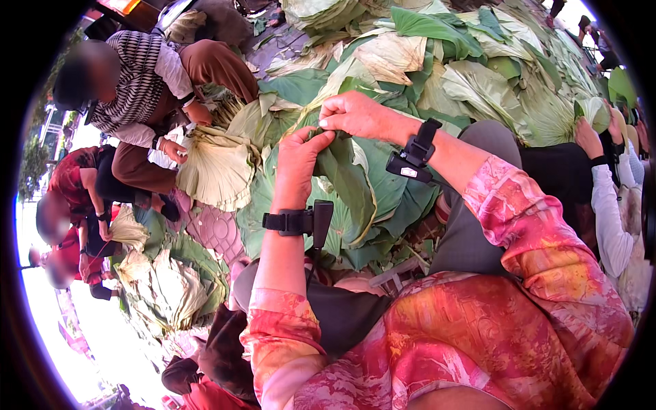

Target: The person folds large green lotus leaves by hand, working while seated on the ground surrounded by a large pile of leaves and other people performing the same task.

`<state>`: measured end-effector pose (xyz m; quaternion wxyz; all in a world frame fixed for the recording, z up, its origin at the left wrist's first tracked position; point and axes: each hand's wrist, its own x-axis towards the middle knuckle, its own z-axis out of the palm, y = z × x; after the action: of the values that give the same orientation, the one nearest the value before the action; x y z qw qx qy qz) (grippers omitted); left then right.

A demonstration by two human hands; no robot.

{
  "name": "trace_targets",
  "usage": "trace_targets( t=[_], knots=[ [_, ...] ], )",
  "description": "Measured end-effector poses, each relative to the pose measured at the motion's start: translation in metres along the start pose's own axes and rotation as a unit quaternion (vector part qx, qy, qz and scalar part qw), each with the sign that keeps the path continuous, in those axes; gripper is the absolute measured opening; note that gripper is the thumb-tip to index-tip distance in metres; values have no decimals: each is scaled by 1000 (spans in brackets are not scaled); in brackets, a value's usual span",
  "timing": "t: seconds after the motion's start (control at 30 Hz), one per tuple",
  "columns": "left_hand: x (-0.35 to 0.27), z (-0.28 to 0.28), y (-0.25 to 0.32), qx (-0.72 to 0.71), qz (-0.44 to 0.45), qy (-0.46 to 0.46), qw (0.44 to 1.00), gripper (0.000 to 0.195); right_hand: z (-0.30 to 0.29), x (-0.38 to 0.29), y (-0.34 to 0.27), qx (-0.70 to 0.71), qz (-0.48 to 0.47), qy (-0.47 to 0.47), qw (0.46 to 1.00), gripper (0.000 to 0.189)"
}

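Observation:
My left hand pinches the upper edge of a folded green lotus leaf between thumb and fingers. Just above it and to the right, my right hand has its thumb and forefinger closed close to the left thumb, by the same leaf edge; whether a small piece lies between them I cannot tell. The leaf hangs down towards my knees, its rim curling and yellowish. Beneath it spread more large green lotus leaves. Both wrists wear black straps with small devices.
A broad heap of green and dried lotus leaves rises ahead. At the left, a seated person handles pale dried leaves; more people sit beyond. Another pile lies lower left on pink paving. A co-worker's hand holds a leaf at right.

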<state>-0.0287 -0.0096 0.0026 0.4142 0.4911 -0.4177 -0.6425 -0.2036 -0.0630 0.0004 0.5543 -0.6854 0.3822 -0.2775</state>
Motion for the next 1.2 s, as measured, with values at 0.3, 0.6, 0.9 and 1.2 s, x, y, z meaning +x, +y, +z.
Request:
trace_targets(
  t=[0.3, 0.6, 0.9, 1.2],
  knots=[
    [0, 4, -1, 85, 66, 48, 993, 5, 6, 2, 6, -14, 16, 37, 999, 15],
    [0, 2, 0, -29, 45, 45, 998, 6, -3, -5, -9, 63, 60, -15, 996, 14],
    [0, -5, 2, -35, -13, 12, 999, 9, -2, -1, 1, 15, -10, -2, 1000, 10],
    [-2, -1, 2, 26, 19, 34, 999, 9, 5, 4, 6, -39, -27, 21, 999, 14]
  ],
)
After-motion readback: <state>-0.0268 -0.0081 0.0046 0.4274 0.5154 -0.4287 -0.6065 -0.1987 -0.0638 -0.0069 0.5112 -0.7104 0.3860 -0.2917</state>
